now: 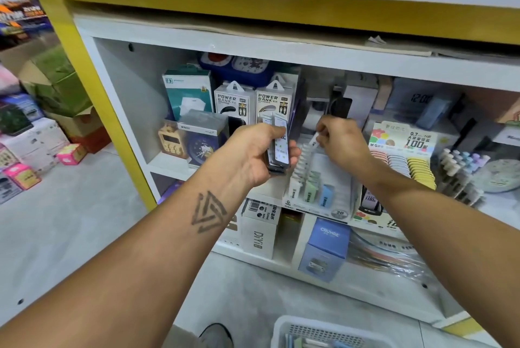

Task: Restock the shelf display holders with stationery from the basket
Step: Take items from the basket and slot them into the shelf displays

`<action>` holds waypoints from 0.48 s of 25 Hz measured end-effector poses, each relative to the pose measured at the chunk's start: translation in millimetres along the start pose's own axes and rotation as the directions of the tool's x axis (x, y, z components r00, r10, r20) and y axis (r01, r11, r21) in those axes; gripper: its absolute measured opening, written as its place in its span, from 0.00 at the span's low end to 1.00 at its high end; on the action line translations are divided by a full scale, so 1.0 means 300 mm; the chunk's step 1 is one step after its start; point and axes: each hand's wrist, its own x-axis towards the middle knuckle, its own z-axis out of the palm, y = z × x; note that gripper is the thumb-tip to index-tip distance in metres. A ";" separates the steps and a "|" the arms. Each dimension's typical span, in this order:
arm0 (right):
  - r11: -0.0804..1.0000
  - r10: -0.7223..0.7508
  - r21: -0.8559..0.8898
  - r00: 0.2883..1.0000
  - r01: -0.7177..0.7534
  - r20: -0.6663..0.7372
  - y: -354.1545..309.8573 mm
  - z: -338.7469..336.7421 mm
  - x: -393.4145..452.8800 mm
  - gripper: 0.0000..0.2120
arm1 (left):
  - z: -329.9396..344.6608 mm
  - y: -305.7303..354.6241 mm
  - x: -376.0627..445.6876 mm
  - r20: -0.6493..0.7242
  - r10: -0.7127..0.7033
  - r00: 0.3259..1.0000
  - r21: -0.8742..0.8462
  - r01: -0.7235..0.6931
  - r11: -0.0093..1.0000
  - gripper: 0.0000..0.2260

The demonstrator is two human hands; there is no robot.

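My left hand (257, 150) grips a stack of flat lead-refill cases (280, 148) in front of the shelf. My right hand (340, 139) pinches one small white case (313, 141) above the top of a white slotted display holder (337, 198). Rows of white, green and blue cases (309, 184) stand in the holder's left slots. A white basket (284, 328) with a few pastel items lies on the floor at the bottom edge.
Power bank boxes (253, 103) and small clocks (201, 148) stand behind my left hand. To the right is a display of round lead cases (402, 162) and pastel pens (455, 173). Boxes (326, 249) fill the lower shelf. Cartons (33, 145) crowd the floor at left.
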 end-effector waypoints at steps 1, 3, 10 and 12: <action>1.000 0.000 0.001 1.000 0.000 0.021 -0.001 0.008 0.003 0.04 | -0.001 0.000 0.000 -0.001 -0.003 1.000 0.004 0.003 1.000 0.14; 1.000 -0.017 -0.022 0.999 0.018 0.047 0.000 0.016 0.007 0.03 | 0.001 -0.002 -0.002 0.002 -0.012 1.000 0.010 0.012 1.000 0.14; 0.996 -0.087 0.002 0.993 0.087 0.081 -0.002 0.015 0.019 0.02 | 0.009 -0.007 -0.010 0.023 -0.014 1.000 0.005 0.014 1.000 0.14; 0.994 -0.103 -0.022 0.991 0.106 0.087 -0.003 0.019 0.019 0.02 | 0.009 -0.007 -0.011 0.021 -0.013 1.000 0.008 0.013 1.000 0.14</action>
